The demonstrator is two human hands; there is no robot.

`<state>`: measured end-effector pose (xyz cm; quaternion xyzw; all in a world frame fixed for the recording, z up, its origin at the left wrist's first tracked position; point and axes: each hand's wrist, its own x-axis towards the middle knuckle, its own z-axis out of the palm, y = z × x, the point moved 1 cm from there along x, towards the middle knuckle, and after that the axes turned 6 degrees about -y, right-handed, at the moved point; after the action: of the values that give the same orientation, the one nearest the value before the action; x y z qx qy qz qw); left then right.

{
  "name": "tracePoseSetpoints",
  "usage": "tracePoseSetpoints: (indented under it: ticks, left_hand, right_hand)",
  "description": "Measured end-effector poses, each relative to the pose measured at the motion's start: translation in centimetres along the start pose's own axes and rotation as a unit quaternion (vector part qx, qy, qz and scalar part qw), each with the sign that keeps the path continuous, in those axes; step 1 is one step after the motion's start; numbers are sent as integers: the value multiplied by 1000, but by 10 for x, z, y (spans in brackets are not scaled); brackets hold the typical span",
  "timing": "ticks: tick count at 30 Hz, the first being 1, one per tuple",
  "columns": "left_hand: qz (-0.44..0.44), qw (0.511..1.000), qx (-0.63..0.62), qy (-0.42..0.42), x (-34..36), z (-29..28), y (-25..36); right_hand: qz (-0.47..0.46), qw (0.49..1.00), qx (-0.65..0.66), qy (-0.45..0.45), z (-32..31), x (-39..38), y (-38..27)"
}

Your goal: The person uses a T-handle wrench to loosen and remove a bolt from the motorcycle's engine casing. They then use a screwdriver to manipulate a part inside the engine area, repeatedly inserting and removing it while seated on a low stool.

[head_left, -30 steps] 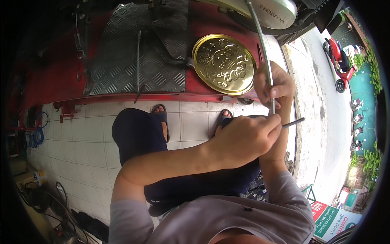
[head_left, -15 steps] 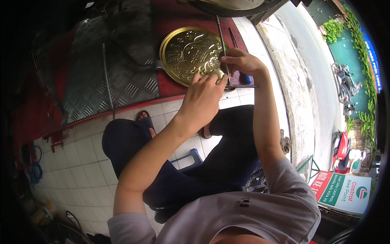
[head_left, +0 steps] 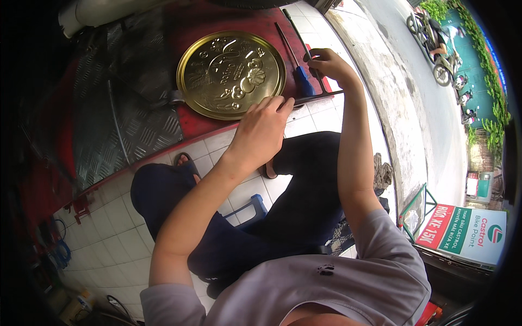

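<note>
A T-handle wrench (head_left: 300, 37) slants over the right edge of the red platform, its long shaft pointing away from me. My right hand (head_left: 333, 66) pinches the shaft between thumb and fingers. My left hand (head_left: 261, 127) has its fingers curled at the left end of the wrench's crossbar, beside the near rim of a round gold tray (head_left: 231, 76). The tray has raised fruit-like patterns and lies with nothing on it. Between tray and wrench rests a screwdriver (head_left: 304, 81) with a blue handle, its thin shank pointing away.
A red platform (head_left: 196, 127) with a dark tread plate (head_left: 130, 141) spans the far left. Part of a tyre (head_left: 250, 2) shows at the top edge. Between my knees is a blue plastic stool (head_left: 258, 204) on white tiles. On the right, a motorbike with a rider (head_left: 435, 46) is on the street.
The wrench has come away from the tray's right rim and tyre, now tilted further left at its far end. My view has shifted right. A motorbike has entered the street.
</note>
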<state>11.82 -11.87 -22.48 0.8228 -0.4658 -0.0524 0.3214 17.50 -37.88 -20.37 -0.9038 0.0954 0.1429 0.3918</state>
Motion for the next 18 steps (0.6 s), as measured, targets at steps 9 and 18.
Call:
tracePoseSetpoints:
  ticks: [9,18]
  left_hand:
    - [11,1000,14,-20,7,6,-5]
    - [13,1000,19,-21,7,9,-3]
  right_hand:
    - [57,997,-56,5,-11,-3,32]
    - [73,985,-154,16,-2,2,32]
